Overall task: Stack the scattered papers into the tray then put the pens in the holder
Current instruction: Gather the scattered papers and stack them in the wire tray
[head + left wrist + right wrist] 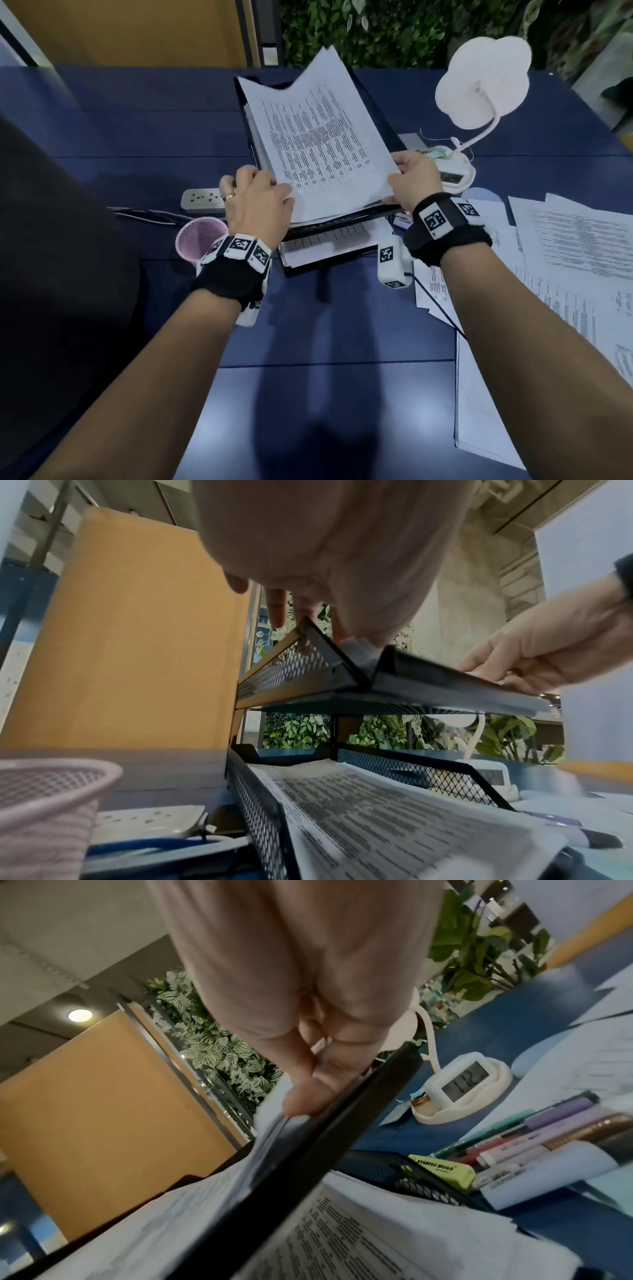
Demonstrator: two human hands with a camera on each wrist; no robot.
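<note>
Printed white paper sheaf (329, 144): tilted in the top tier of the black mesh two-tier tray (284, 666), with left hand (257, 202) and right hand (416, 181) each pinching a near corner. Recommended handling (a judgement): square the edges, lower flat, release together.

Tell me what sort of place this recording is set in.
Most likely an office desk: a two-tier black mesh paper tray, printed white paper sheets strewn over a dark blue desktop, and a white cloud-shaped desk lamp with a digital clock in its base.
</note>
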